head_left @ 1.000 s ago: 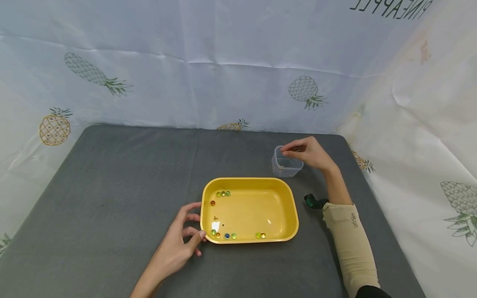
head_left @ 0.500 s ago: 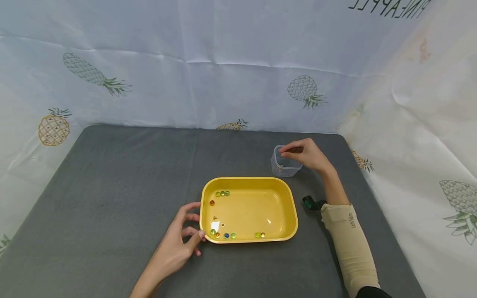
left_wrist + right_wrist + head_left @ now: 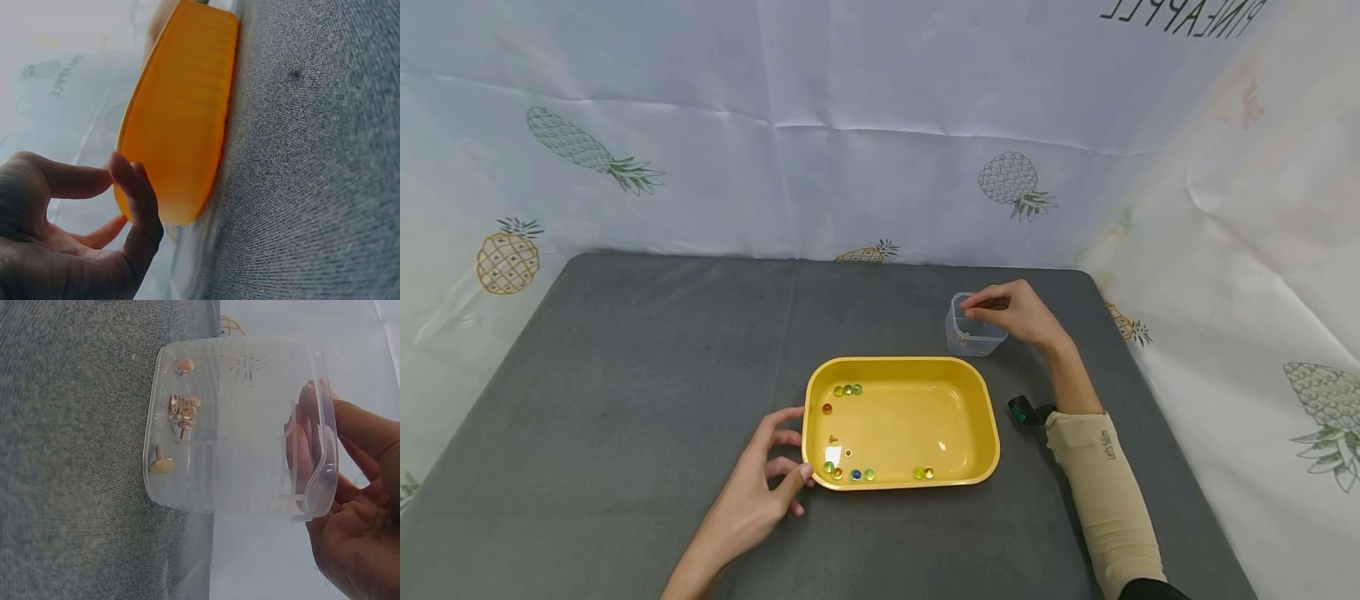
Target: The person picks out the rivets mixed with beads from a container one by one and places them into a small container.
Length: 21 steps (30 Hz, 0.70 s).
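Observation:
My left hand (image 3: pixel 756 492) holds the left end of a yellow tray (image 3: pixel 895 362), thumb at the near corner and fingers along the side. In the left wrist view its fingertips meet the rim of the tray (image 3: pixel 181 106). My right hand (image 3: pixel 1018 312) has bent fingers with the tips in the mouth of a clear plastic tub (image 3: pixel 976 343). Through the wall of the tub (image 3: pixel 250 462) the right wrist view shows several gold-coloured, round-headed tacks (image 3: pixel 162 465) at the bottom. I cannot tell whether those fingertips hold anything.
Several glass marbles (image 3: pixel 857 475) in green, amber and blue lie in the tray, with a small gold tack (image 3: pixel 833 438) and a small ring-like piece (image 3: pixel 848 452). A black-and-green device (image 3: pixel 1028 411) is beside the right wrist. A pineapple-print sheet (image 3: pixel 880 167) surrounds the grey table (image 3: pixel 662 350).
Over the last second everything shifts very slightly left in the view. The right hand dips a little at the tub; the left hand stays on the tray.

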Available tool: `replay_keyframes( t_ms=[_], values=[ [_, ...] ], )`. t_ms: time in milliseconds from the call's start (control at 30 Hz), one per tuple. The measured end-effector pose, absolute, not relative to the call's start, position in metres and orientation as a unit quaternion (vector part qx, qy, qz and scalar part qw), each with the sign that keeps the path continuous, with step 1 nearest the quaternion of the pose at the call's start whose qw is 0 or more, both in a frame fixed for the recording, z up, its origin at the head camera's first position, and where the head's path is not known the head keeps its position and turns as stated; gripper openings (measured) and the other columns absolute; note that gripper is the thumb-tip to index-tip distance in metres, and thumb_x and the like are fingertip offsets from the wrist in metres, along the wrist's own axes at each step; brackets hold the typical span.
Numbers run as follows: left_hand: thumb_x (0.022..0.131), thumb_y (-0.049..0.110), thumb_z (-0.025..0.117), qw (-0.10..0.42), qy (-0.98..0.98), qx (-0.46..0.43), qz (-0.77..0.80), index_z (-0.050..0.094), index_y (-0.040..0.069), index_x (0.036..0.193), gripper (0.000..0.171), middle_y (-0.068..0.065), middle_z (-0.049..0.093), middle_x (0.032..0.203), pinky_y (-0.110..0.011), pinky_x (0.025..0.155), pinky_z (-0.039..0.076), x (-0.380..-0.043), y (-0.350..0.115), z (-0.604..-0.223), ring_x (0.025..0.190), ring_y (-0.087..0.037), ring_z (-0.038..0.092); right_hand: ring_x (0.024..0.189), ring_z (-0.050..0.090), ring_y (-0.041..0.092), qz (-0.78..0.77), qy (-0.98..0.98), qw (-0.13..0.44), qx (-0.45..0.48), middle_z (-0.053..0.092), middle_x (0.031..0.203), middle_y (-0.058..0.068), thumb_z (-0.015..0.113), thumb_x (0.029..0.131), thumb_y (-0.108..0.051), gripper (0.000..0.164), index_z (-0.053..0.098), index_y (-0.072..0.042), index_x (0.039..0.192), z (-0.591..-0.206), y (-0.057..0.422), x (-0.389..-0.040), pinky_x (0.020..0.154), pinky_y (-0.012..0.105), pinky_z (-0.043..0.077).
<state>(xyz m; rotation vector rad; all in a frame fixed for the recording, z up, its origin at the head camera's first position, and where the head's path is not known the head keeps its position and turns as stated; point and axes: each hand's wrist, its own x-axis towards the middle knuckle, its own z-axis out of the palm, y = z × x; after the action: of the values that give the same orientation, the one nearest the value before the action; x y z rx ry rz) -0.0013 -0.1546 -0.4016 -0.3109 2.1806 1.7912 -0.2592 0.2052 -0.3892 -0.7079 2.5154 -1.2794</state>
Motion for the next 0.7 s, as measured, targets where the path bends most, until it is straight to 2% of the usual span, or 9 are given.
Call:
replay_keyframes(
  t_ms=[267,700],
  values=[
    [0.088,-0.001,0.065,0.153,0.755,-0.111,0.628,0.034,0.037,0.14,0.072,-0.013,0.045,0.123,-0.039,0.053,0.057,-0.001,-0.1544,-0.4018,0.079,-0.027,0.066,0.098,0.066,0.04,-0.433,0.86,0.114,-0.243,0.07,0.11,0.011,0.068,0.09,-0.016,0.025,0.071,-0.003,0.11,-0.3888,0.2054,-0.2589,0.084,0.043,0.058],
    [0.088,-0.002,0.066,0.15,0.756,-0.112,0.627,0.033,0.037,0.14,0.073,-0.014,0.045,0.122,-0.038,0.052,0.056,-0.0005,-0.1539,-0.4015,0.079,-0.027,0.066,0.099,0.067,0.039,-0.436,0.861,0.118,-0.232,0.07,0.109,0.008,0.07,0.089,-0.018,0.024,0.072,-0.005,0.109,-0.3899,0.2051,-0.2602,0.081,0.025,0.059]
  ],
)
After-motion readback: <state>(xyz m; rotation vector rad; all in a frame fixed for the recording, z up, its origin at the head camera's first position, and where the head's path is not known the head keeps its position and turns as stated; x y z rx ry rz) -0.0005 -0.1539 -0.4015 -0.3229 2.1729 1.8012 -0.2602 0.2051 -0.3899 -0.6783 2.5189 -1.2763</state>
